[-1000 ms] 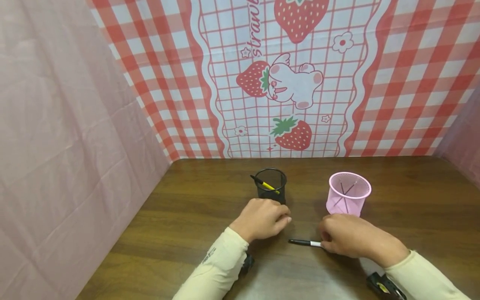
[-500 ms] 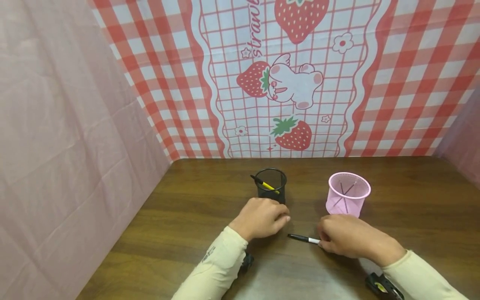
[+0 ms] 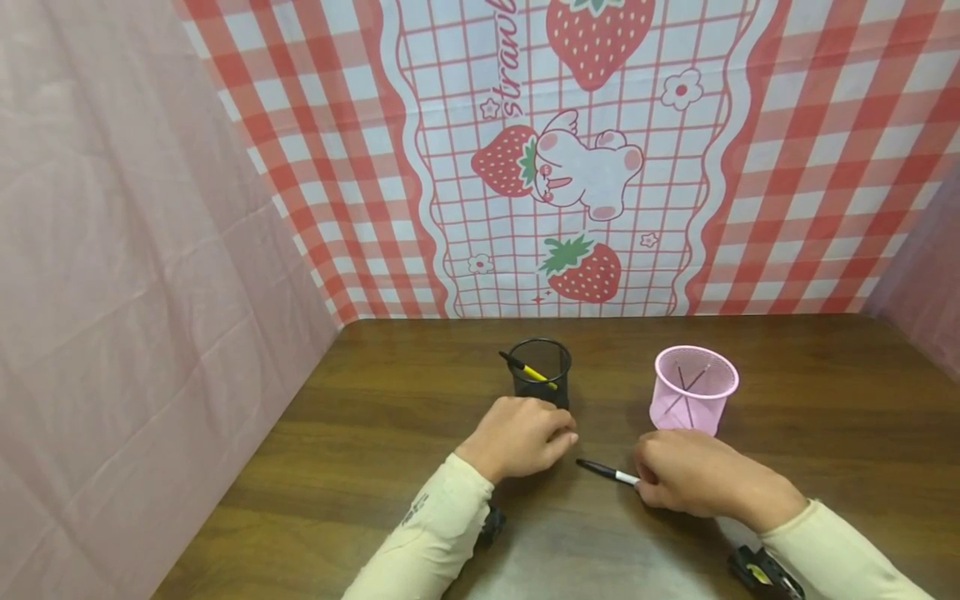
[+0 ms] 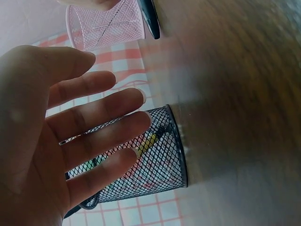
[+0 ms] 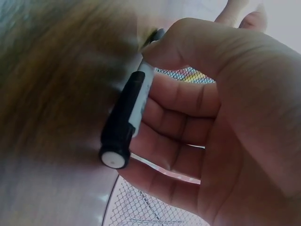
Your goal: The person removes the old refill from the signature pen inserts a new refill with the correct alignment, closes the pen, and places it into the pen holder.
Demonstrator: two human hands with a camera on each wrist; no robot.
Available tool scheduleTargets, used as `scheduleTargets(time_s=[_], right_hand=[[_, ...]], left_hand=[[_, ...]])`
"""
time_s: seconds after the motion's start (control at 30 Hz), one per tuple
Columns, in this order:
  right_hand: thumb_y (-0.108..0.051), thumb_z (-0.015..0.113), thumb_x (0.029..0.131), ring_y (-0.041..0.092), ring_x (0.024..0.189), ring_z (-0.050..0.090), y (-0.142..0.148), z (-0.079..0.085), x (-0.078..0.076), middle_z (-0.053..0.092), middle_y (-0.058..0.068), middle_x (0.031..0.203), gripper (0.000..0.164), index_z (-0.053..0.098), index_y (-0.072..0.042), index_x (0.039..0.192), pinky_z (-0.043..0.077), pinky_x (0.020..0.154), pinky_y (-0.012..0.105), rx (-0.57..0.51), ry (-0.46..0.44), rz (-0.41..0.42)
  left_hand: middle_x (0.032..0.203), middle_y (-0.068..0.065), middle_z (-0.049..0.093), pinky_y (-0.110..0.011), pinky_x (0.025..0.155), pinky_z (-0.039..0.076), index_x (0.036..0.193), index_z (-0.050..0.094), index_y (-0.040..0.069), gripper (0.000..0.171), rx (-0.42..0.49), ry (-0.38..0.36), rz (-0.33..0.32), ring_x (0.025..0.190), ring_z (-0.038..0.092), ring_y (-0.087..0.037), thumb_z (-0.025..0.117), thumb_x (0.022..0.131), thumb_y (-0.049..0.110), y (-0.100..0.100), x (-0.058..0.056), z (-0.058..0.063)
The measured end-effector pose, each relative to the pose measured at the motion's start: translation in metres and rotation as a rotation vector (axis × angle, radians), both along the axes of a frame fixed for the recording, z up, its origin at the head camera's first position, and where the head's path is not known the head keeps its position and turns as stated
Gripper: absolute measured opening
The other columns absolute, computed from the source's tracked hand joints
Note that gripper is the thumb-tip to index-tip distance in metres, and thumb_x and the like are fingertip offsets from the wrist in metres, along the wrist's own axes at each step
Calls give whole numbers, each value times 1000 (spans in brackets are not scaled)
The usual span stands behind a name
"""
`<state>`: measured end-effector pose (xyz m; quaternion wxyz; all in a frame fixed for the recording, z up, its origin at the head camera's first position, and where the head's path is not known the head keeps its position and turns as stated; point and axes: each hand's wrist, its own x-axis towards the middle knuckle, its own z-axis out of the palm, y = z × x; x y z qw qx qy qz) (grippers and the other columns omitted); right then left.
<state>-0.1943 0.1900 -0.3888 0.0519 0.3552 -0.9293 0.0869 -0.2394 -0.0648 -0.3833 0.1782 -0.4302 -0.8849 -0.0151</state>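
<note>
Our right hand (image 3: 701, 473) pinches the marker (image 3: 609, 472); our left hand (image 3: 517, 435) is loose, empty. We need a firm mid-barrel pinch.

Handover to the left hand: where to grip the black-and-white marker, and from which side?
I'd pinch the black-and-white marker by its free black end, coming from the side of the left hand. The right hand pinches it farther back, and the slim barrel points toward the left hand, so thumb and finger across it should fit best.
</note>
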Motion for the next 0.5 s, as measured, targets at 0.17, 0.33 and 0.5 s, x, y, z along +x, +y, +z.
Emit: scheduleTargets(time_s=[0.17, 0.33, 0.5], right_hand=[[-21, 75, 71, 1, 53, 38, 1, -1, 0, 39, -21, 63, 31, 47, -32, 61, 34, 46, 25, -10, -3, -6], [-19, 73, 69, 1, 54, 37, 1, -1, -2, 39, -20, 64, 31, 46, -32, 61, 34, 47, 25, -22, 10, 0], [-19, 73, 69, 1, 54, 37, 1, -2, -3, 38, -20, 63, 31, 45, -31, 62, 33, 47, 25, -33, 26, 9]], left_hand=[[88, 16, 70, -23, 61, 52, 102, 77, 28, 19, -4, -11, 2, 74, 64, -1, 61, 99, 38, 0, 1, 0], [89, 16, 70, -23, 61, 52, 102, 77, 28, 19, -3, -14, 2, 74, 64, -1, 61, 99, 38, 0, 1, 1], [89, 16, 70, -23, 61, 52, 102, 77, 28, 19, -2, -18, 4, 74, 64, -1, 61, 99, 38, 0, 1, 1]])
